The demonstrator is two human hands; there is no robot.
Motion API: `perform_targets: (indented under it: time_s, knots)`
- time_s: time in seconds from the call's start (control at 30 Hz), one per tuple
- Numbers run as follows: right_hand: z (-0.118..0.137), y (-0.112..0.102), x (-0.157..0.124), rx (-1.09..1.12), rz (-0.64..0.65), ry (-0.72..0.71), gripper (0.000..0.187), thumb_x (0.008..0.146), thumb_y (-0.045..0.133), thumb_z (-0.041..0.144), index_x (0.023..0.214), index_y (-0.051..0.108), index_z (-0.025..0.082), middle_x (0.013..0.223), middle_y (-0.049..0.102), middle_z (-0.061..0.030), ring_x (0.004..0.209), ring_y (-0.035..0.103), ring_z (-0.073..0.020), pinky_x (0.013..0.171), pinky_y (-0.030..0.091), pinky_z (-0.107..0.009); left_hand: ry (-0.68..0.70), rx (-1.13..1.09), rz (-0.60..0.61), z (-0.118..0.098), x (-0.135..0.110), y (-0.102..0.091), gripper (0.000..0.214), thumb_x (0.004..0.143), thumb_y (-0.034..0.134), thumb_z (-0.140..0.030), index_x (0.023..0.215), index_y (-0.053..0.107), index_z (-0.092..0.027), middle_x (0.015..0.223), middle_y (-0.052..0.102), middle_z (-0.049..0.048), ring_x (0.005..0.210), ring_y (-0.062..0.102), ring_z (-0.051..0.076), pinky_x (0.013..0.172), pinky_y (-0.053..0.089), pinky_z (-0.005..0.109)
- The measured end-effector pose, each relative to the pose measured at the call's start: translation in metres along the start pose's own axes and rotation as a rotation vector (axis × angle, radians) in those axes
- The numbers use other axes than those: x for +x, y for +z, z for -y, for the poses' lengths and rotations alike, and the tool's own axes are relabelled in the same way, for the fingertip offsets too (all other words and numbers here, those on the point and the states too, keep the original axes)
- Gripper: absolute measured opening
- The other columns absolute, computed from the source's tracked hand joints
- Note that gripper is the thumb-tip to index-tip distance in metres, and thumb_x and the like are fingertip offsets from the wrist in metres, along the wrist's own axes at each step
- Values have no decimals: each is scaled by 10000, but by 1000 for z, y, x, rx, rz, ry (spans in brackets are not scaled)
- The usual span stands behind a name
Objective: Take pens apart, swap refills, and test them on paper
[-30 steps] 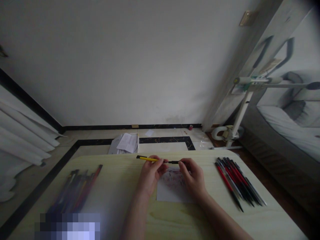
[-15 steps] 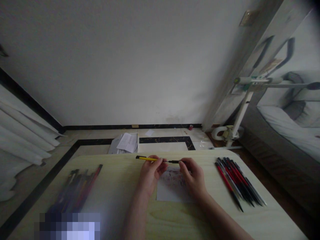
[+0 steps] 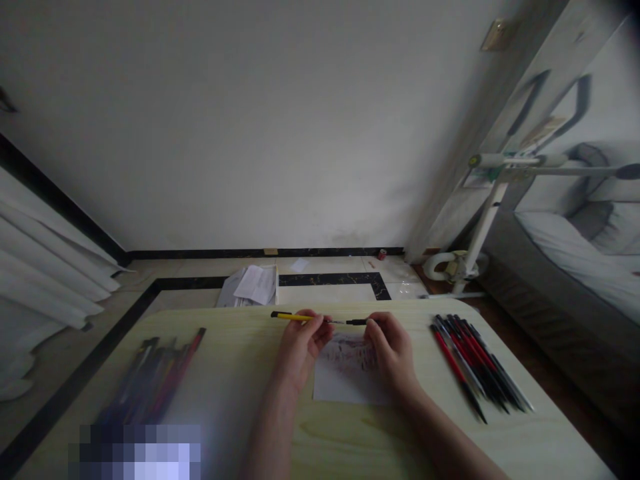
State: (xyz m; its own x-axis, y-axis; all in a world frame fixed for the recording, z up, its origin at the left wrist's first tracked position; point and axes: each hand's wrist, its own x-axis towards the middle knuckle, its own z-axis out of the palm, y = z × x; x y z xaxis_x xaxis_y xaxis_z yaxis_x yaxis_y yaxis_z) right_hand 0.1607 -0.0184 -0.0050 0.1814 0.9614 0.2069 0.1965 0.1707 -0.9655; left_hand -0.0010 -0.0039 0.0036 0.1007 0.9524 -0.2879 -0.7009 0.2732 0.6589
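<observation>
1. Two hands meet over the far edge of the paper sheet (image 3: 343, 388), my landmark below.
2. L hand (image 3: 301, 347): narrow pinch, thumb & fingers holding the yellow pen (image 3: 299, 317) over sheet's far L corner; pen's black end points L, thin metal tip R.
3. R hand (image 3: 393, 348): narrow pinch too, on a black cap (image 3: 357, 322) (looks like one, anyway), over sheet's far R part.
4. Cap & tip approx. in line, just beside each other above sheet's far edge; can't tell if touching.
5. Step in hand, prob.: working cap & pen against each other; on or off, can't tell.
6. Next move, my read: needs steady pinches & straight alignment, b/c the thin tip could catch on the cap's rim.
7. Under sheet: pale wood table (image 3: 330, 443); sheet's far half has reddish & dark marks.
8. R of sheet, well apart: red/black pens (image 3: 463, 363), side by side.
9. L of sheet, well apart: another bunch (image 3: 157, 377), prob. pens, too blurred to count.
10. Beyond sheet, past table edge: loose papers (image 3: 255, 285), low down nr floor.
</observation>
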Motion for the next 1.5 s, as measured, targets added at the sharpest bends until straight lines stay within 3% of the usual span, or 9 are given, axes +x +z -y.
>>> perform_targets:
  time_s: [0.5, 0.97, 1.2, 1.5]
  knots:
    - [-1, -1, 2, 67, -31, 15, 119, 775, 536, 290, 760, 510, 175, 644, 497, 12, 595, 475, -123, 528, 377, -229, -17, 31, 12, 0, -1, -1, 261, 657, 679, -189, 816, 472, -182, 784, 651, 40, 688, 628, 139, 641, 486, 250]
    - [5, 3, 8, 157, -68, 42, 185, 745, 578, 315, 857, 515, 181, 707, 574, -8, 560, 501, -107, 492, 396, -216, -24, 29, 21, 1, 0, 0, 226, 652, 681, -184, 778, 493, -166, 794, 649, 44, 700, 623, 136, 654, 482, 252]
    - [1, 0, 9, 21, 12, 19, 242, 752, 552, 304, 950, 548, 164, 617, 527, 13, 517, 467, -102, 460, 367, -209, -17, 20, 19, 0, 0, 1, 223, 638, 691, -183, 769, 511, -163, 787, 647, 40, 690, 618, 131, 659, 477, 254]
    - [5, 1, 2, -397, 145, -135, 231, 767, 474, 220, 956, 599, 176, 626, 556, 3, 505, 457, -109, 500, 388, -225, 0, 12, 43, 2, 1, -2, 221, 646, 683, -181, 785, 511, -166, 783, 649, 37, 680, 615, 123, 660, 474, 249]
